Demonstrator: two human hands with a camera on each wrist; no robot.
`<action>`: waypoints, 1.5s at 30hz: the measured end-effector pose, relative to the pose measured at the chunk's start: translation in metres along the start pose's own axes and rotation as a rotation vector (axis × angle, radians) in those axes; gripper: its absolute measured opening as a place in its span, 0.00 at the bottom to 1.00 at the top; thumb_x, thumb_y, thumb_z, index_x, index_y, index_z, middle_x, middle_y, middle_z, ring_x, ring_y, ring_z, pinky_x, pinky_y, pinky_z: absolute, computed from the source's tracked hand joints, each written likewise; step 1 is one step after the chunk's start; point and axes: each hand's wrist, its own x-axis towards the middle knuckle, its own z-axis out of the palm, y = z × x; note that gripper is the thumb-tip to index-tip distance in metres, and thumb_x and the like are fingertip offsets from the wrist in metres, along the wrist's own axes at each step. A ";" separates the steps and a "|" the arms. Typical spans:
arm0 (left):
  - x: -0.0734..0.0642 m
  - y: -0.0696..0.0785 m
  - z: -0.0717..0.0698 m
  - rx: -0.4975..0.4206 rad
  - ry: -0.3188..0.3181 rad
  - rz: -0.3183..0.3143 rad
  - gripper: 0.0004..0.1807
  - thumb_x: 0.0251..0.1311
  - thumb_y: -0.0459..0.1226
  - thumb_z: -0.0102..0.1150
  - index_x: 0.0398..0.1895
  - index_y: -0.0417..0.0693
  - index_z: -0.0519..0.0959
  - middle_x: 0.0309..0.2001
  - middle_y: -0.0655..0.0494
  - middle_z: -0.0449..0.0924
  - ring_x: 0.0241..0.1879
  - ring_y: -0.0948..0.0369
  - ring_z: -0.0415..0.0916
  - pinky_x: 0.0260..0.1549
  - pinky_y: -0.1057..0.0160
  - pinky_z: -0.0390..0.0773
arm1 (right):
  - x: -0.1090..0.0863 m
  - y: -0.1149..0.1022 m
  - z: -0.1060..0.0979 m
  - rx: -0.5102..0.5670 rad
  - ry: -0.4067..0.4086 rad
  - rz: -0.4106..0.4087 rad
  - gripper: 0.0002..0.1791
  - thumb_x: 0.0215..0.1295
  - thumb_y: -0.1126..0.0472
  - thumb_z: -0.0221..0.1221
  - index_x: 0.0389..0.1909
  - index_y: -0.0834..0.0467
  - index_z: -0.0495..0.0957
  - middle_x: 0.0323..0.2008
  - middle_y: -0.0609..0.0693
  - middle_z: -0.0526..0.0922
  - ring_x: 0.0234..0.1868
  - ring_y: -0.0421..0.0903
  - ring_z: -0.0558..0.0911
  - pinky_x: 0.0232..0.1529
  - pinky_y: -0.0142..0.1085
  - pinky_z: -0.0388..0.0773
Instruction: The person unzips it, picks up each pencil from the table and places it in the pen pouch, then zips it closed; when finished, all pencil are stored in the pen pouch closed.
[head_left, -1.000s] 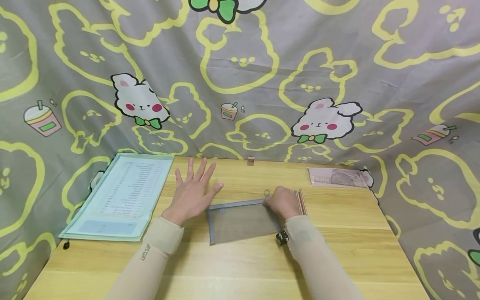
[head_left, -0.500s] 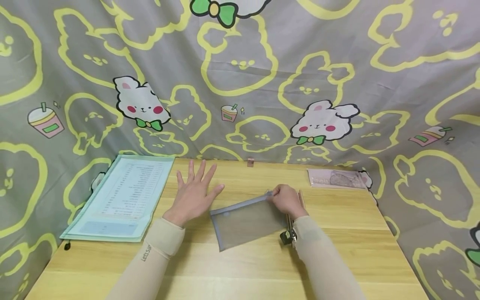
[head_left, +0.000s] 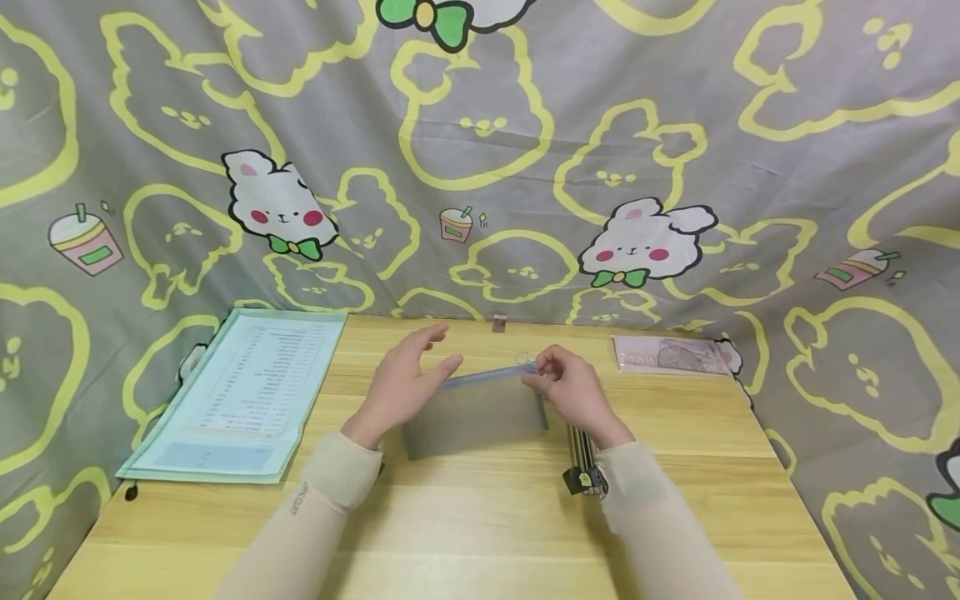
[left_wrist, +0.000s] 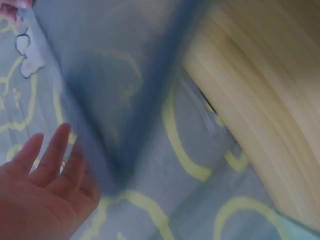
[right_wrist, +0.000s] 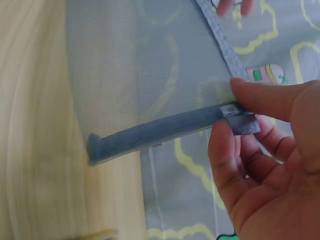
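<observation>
A grey see-through mesh zip pouch (head_left: 480, 417) with a blue-grey zip edge hangs tilted above the wooden table. My right hand (head_left: 576, 392) pinches its upper right corner between thumb and fingers; the right wrist view shows the pouch's zip end (right_wrist: 240, 117) in that grip. Beside the upper left corner is my left hand (head_left: 408, 379), thumb and fingers apart. In the left wrist view, the left fingers (left_wrist: 55, 165) lie close along the pouch's edge; whether they touch it I cannot tell. Slim pencil-like sticks (head_left: 580, 446) lie under my right wrist, partly hidden.
A light-green document folder (head_left: 240, 392) with printed sheets lies at the left of the table (head_left: 465, 533). At the back right is a flat clear packet (head_left: 671, 354). A small brownish piece (head_left: 499, 322) sits at the back edge, against a patterned curtain (head_left: 480, 167).
My right hand has lifted the pouch off the table by its corner. My left hand, flat on the table before, has risen and moved right to the pouch's left corner.
</observation>
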 end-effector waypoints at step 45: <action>0.026 0.052 0.047 -0.098 -0.096 0.042 0.04 0.71 0.38 0.64 0.43 0.52 0.86 0.40 0.60 0.90 0.45 0.59 0.86 0.45 0.53 0.84 | -0.015 -0.005 0.008 0.014 0.114 -0.095 0.11 0.65 0.59 0.73 0.39 0.52 0.79 0.35 0.49 0.85 0.36 0.45 0.84 0.35 0.34 0.80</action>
